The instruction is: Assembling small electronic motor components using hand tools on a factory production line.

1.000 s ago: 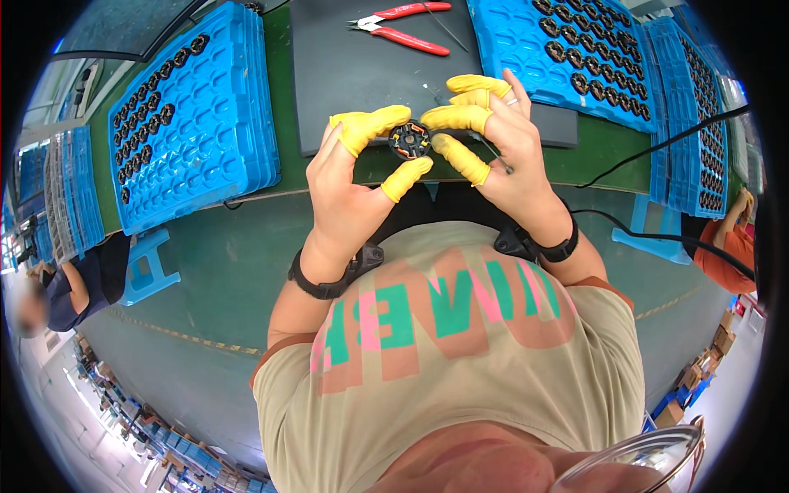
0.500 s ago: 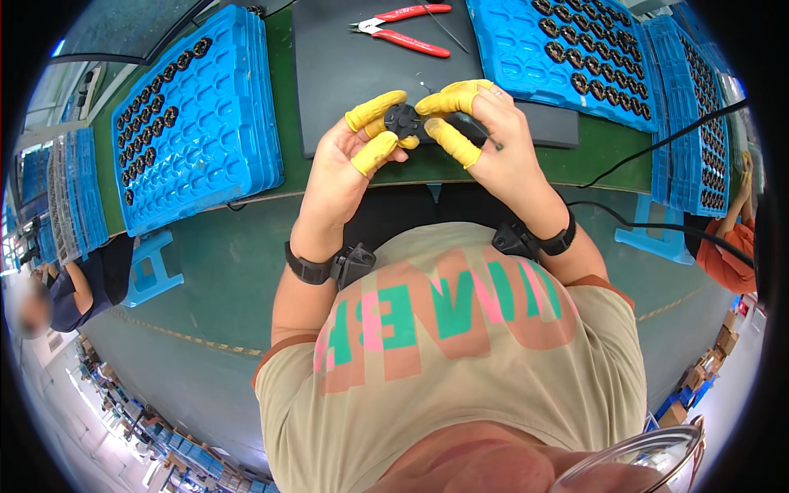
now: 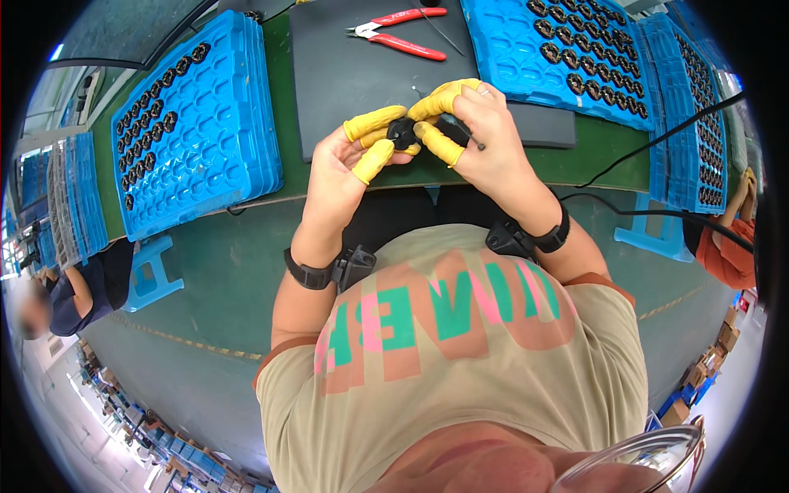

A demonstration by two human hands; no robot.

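Observation:
A small round black part (image 3: 401, 134) is pinched in my left hand (image 3: 349, 156), between fingertips wearing yellow finger cots. My right hand (image 3: 485, 131), also in yellow cots, presses its thumb and finger against the right side of that part. Across the right palm lies a dark tool (image 3: 457, 129) with a thin shaft ending in a small tip; its exact kind is hidden by the fingers. Both hands are above the near edge of a dark grey mat (image 3: 329, 82). Beyond them, red-handled side cutters (image 3: 403, 37) rest on the mat.
Blue trays with ring-shaped dark copper parts stand left (image 3: 205, 140) and right (image 3: 526, 74) on the green bench (image 3: 608, 164). A thin dark rod (image 3: 444, 33) lies by the cutters. Black cables (image 3: 657, 144) hang at right. Other people sit at both sides, near blue stools (image 3: 152, 275).
My right fingertips have shifted left onto the black part, now covering more of it. The part looks turned in my left fingers. The dark tool moved slightly left with my right hand.

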